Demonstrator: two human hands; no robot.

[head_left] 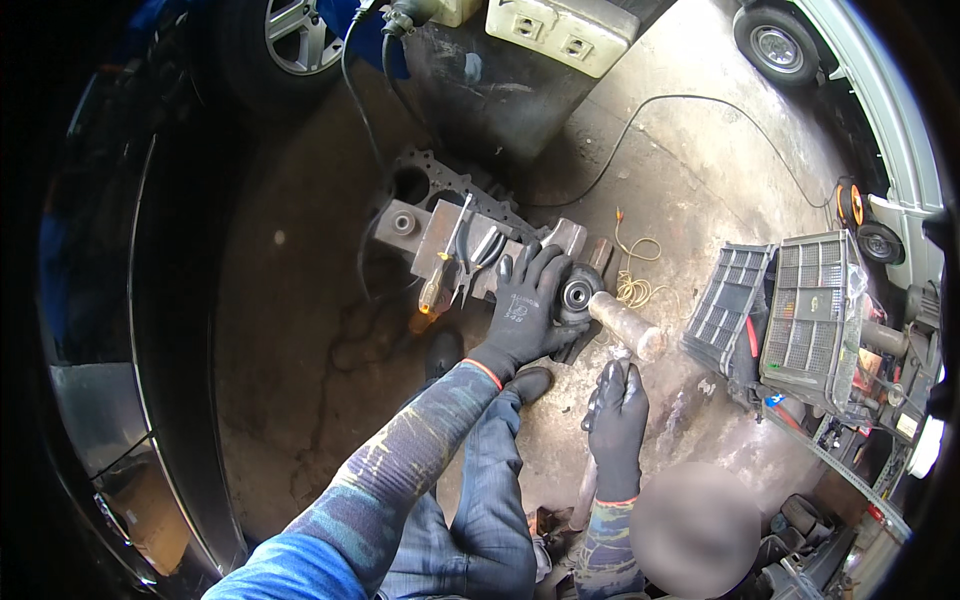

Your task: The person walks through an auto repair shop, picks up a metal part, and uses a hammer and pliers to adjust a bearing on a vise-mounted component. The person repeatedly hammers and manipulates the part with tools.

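My left hand [523, 312], in a black glove, lies over the end of a metal vise-like block [437, 238]. Its fingers and thumb curve around a round black bushing [578, 291] with a bright metal centre. In my right hand [617, 420], also gloved, is a hammer [630, 328]. The hammer's thick, worn cylindrical head is right beside the bushing, and its handle runs down through my closed fingers. On the block, left of my left hand, rest a yellow-handled screwdriver [434, 285] and dark-handled pliers [464, 268].
An engine block [412, 180] sits behind the work. Grey plastic crates [815, 300] stand at right, near a cluttered metal rack. A yellowish cord [640, 290] lies coiled on the floor; a black cable [690, 97] crosses behind. A dark vehicle body lines the left side.
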